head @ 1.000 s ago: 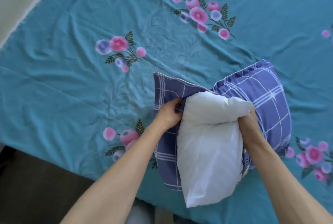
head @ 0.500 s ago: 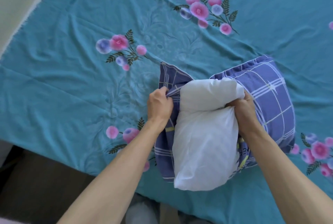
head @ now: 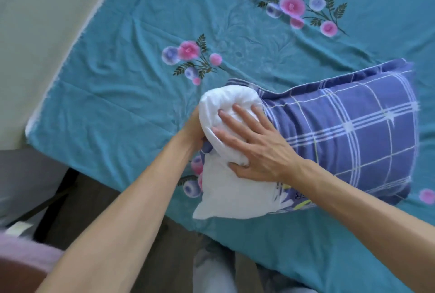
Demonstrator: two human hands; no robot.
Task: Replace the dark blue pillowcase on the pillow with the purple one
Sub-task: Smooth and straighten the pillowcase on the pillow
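The pillow lies near the front edge of the bed, on the teal flowered sheet, its white end bulging out of the mouth of the blue checked pillowcase, which covers the rest of it to the right. The right hand lies on the white end with its fingers spread apart, pressing flat rather than gripping. The left hand is tucked against the pillow's left side, mostly hidden behind it; I cannot tell whether it is closed on the case's hem or only pushing. No purple pillowcase is clearly in view; a blurred lilac shape sits at the lower left corner.

The pillow looks light, soft and springy, so it will squash under a grip and spring back. The case is thin, limp cloth that will bunch. Judging from this, the best hold is 1 hand full of the bare white end, the other pinching the case's open hem.
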